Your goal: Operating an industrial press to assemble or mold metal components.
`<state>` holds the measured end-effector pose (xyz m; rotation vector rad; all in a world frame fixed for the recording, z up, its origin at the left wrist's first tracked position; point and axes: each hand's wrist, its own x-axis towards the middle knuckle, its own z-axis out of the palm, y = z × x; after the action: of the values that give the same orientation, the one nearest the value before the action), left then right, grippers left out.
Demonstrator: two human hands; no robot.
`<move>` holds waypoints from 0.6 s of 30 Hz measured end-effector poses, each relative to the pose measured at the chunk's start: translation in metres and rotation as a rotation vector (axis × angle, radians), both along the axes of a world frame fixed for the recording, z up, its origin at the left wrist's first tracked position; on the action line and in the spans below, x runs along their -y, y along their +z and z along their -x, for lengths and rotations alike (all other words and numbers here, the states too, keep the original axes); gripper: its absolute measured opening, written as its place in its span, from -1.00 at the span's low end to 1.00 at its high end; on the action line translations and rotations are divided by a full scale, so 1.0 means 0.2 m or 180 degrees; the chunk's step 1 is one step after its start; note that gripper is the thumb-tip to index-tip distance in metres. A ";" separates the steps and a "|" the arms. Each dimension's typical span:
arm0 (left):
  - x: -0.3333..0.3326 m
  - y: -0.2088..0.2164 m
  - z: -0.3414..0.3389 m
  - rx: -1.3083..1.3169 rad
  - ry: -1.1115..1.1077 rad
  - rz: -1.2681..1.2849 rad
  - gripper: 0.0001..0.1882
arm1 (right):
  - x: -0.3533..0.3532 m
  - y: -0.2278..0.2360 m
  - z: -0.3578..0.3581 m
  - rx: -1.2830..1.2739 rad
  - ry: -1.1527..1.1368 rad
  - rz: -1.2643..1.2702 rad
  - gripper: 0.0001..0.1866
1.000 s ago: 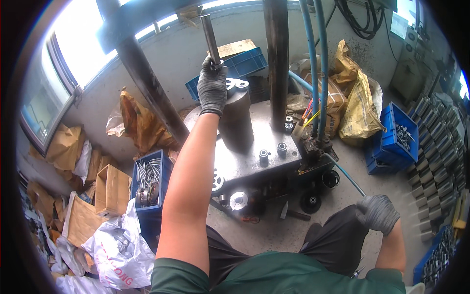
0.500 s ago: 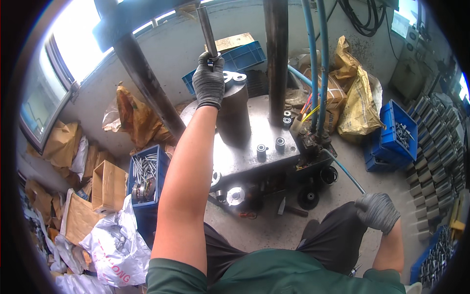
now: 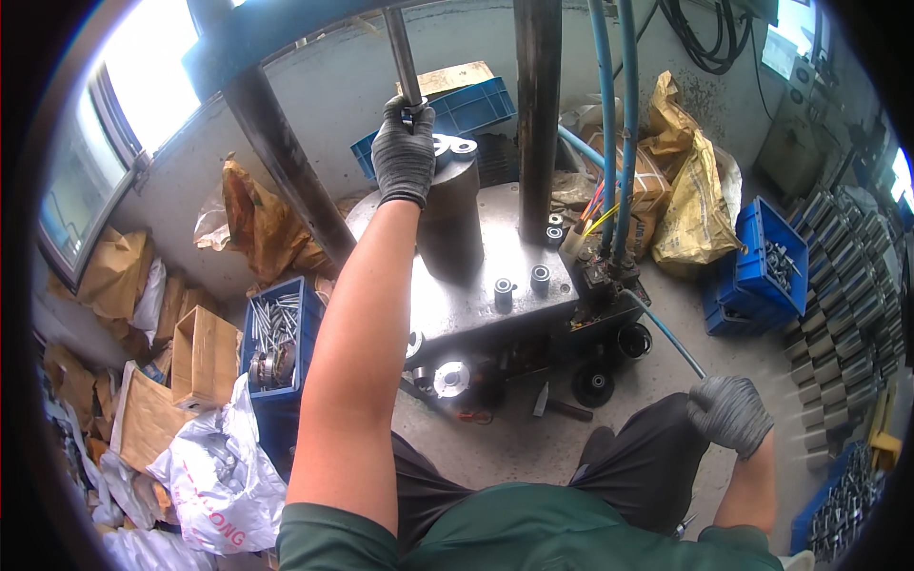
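Observation:
My left hand [image 3: 404,152], in a grey knit glove, is raised at the press with its fingers closed round a small shiny metal part [image 3: 409,114]. That part meets the lower end of an upright steel rod [image 3: 401,55]; the palm hides most of it. Right beside the hand stands a dark steel cylinder [image 3: 451,224], with bearing-like rings [image 3: 464,147] on top. My right hand [image 3: 730,415], also gloved, is closed round the end of a slim lever [image 3: 666,330] that slopes down from the press's right side.
Two small bearings [image 3: 503,291] stand on the steel press table [image 3: 457,306]. A hammer [image 3: 564,406] lies on the floor below. On the left is a blue crate of metal rods [image 3: 303,338]; on the right, stacked blue crates [image 3: 752,303] and rows of metal cylinders [image 3: 838,295].
The whole view has shifted slightly. Both hands keep their holds on the metal part and the lever, with no clear movement of either.

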<state>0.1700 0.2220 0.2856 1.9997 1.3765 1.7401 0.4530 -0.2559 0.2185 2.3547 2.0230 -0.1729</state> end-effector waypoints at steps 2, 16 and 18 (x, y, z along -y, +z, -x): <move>0.00 0.00 0.00 0.0039 -0.0029 0.0007 -0.62 | 0.00 0.00 0.00 -0.0018 -0.0001 0.0019 -0.77; -0.16 -0.09 0.01 0.0375 -0.0842 -0.0163 -0.61 | 0.01 0.00 0.00 -0.0443 0.0072 -0.0449 -0.78; -0.15 -0.08 0.00 0.0318 -0.0881 -0.0070 -0.61 | -0.02 0.01 -0.01 -0.0330 0.0034 -0.0823 -0.79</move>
<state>0.1690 0.2515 0.2690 1.9739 0.9994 1.7091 0.4549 -0.2516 0.2213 2.5309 2.2277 -0.0347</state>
